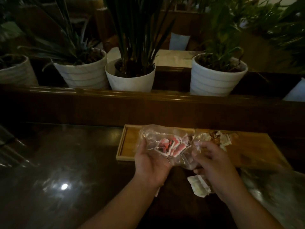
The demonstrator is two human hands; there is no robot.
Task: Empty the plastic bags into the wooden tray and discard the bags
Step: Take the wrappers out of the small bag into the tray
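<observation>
A clear plastic bag [158, 134] with several red-and-white packets [171, 147] inside is held over the left half of the wooden tray [127, 142]. My left hand [151, 160] cups the bag from below. My right hand [212, 162] pinches the bag's right end near its mouth. A heap of pale and brown packets [216, 138] lies in the tray beyond my right hand. A pale packet [198, 185] lies on the table beneath my right wrist.
The dark glossy table [66, 171] shows a light glare at the left. Behind a wooden ledge [148, 95] stand several white plant pots [130, 76]. More clear plastic [272, 184] lies on the table at the right.
</observation>
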